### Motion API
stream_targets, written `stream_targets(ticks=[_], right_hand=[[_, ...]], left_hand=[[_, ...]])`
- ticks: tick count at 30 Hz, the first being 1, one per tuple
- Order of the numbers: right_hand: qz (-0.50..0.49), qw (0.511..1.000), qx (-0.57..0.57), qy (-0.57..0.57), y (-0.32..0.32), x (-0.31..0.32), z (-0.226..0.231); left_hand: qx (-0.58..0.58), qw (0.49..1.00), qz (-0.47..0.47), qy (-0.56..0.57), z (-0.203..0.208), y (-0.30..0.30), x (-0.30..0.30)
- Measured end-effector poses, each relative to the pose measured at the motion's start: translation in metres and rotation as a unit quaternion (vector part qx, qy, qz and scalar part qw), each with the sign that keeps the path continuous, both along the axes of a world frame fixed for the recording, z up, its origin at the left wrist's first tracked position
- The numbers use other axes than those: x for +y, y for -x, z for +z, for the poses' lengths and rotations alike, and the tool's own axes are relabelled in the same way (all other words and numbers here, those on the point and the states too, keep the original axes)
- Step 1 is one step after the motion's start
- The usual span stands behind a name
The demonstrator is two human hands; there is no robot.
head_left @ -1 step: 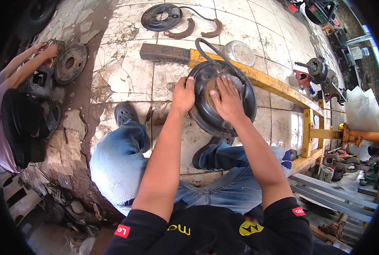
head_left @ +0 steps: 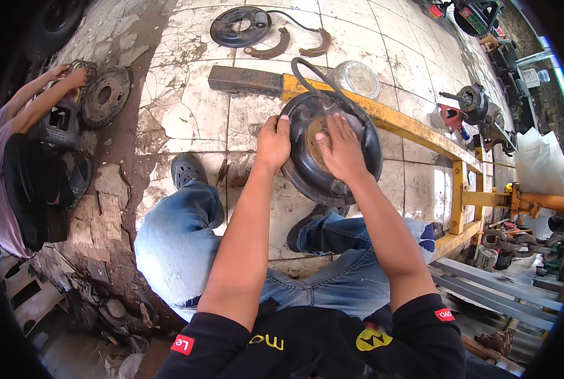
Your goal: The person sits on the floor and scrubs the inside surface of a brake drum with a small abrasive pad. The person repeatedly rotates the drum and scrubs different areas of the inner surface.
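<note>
A round black brake backing plate stands tilted in front of me, with a black hose looping from its top. My left hand grips its left rim, fingers mostly hidden behind the edge. My right hand lies flat on the plate's face, fingers stretched out and thumb apart. A brownish worn patch shows beside that thumb; I cannot tell whether anything lies under the palm.
Past the plate runs a yellow steel frame with a dark square bar end. A round metal can stands behind it. Farther off lie another backing plate and two brake shoes. At left, a co-worker's hands are near another plate.
My right hand has slid slightly to the right on the plate, showing more of the brownish patch. My left hand keeps its grip on the rim.
</note>
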State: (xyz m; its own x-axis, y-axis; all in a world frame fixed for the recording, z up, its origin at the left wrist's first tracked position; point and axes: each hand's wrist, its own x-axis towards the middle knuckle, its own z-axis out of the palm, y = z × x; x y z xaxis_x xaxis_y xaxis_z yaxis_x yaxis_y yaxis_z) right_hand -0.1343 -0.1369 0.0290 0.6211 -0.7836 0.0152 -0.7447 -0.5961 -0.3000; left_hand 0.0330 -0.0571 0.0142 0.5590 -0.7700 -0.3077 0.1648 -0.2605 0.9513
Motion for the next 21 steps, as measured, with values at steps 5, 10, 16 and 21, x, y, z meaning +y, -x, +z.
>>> stream_targets(ticks=[5, 10, 16, 21], right_hand=[[-0.02, 0.999, 0.027, -0.031, -0.009, -0.002, 0.0], [0.05, 0.997, 0.064, 0.018, 0.004, -0.017, 0.005], [0.047, 0.993, 0.108, 0.016, -0.003, -0.004, 0.007], [0.031, 0.994, 0.101, 0.015, -0.014, 0.006, 0.002]], left_hand=[[0.039, 0.999, 0.032, 0.017, -0.002, 0.003, -0.003], [0.029, 0.999, 0.024, 0.023, -0.004, 0.003, -0.004], [-0.003, 0.999, 0.018, 0.033, -0.01, 0.002, -0.005], [0.016, 0.999, 0.034, 0.031, -0.015, 0.003, -0.006]])
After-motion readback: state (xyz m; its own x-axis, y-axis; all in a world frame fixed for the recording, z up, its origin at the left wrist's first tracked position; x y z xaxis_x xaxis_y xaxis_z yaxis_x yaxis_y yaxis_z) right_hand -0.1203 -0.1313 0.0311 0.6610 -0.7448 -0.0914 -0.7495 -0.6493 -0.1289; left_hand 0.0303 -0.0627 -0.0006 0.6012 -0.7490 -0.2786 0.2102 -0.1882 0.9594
